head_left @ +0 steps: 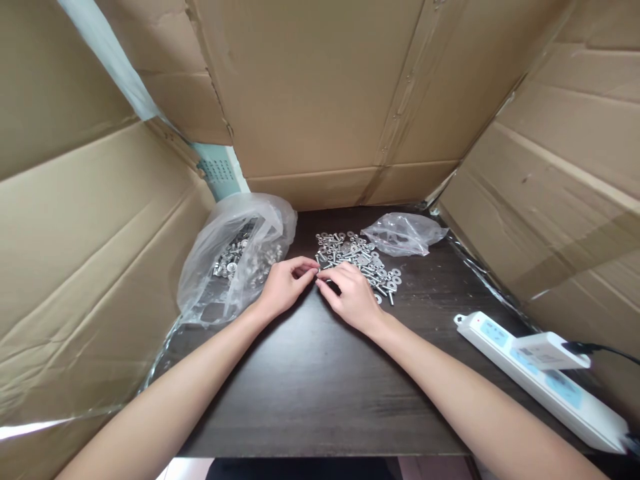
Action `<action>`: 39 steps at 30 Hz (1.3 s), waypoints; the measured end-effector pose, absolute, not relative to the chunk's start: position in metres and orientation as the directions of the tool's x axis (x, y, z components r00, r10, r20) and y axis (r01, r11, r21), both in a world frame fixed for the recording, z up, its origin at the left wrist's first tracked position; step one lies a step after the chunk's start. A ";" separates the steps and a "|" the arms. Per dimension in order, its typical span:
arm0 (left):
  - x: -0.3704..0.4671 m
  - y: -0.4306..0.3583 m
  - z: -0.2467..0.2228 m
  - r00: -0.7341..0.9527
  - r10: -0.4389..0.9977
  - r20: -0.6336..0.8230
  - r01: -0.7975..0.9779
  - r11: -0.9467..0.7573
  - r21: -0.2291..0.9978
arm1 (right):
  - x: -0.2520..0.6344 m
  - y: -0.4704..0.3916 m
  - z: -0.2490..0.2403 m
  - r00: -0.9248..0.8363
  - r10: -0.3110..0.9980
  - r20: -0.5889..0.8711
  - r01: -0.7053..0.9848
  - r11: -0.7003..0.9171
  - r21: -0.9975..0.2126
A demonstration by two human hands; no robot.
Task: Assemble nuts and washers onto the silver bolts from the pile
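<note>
My left hand [287,285] and my right hand [351,297] meet over the middle of the dark table, fingertips almost touching. Each has its thumb and fingers drawn together in a pinch. A small bit of shiny metal shows between the fingertips, too small and too covered to name. Just beyond my right hand spreads a loose pile of bolts, nuts and washers [371,270], partly hidden by that hand. Left of my left hand sits a clear plastic bag [200,287] with more metal hardware [234,257] inside.
A crumpled clear plastic bag [404,233] lies behind the pile. Along the right side runs a white power strip [530,383] with a white charger [550,351] and black cable. Cardboard walls [325,87] enclose the table [320,393] at the back and both sides.
</note>
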State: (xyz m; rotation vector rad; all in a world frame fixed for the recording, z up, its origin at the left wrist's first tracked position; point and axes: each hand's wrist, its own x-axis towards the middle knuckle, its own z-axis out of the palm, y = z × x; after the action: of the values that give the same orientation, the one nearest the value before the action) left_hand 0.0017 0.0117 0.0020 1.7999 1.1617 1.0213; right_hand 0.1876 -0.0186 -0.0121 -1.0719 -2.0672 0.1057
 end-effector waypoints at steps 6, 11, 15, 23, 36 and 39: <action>0.001 0.012 0.001 0.259 0.943 0.208 0.325 -0.289 0.900 | 0.188 -0.018 -0.011 -0.265 0.772 0.578 0.606 0.600 -0.523; 0.003 0.012 0.002 0.239 0.960 0.144 0.258 -0.205 0.944 | 0.188 -0.017 -0.010 -0.252 0.753 0.608 0.630 0.604 -0.488; 0.003 0.012 0.002 0.240 0.960 0.142 0.270 -0.207 0.940 | 0.188 -0.017 -0.011 -0.271 0.745 0.610 0.657 0.606 -0.448; -0.002 0.014 0.003 0.326 0.942 0.084 0.283 -0.182 0.942 | 0.187 -0.017 -0.007 -0.266 0.758 0.596 0.683 0.585 -0.438; -0.007 0.016 0.005 0.405 0.910 0.086 0.265 -0.207 0.942 | 0.188 -0.016 -0.008 -0.250 0.807 0.535 0.656 0.548 -0.519; -0.004 0.011 0.004 0.367 0.916 0.163 0.289 -0.279 0.916 | 0.188 -0.016 -0.007 -0.217 0.788 0.576 0.670 0.549 -0.500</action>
State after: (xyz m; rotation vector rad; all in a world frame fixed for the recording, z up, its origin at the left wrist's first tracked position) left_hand -0.0040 0.0113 0.0039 1.7741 1.0616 0.9229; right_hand 0.1882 -0.0162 -0.0068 -1.1795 -1.9525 0.1804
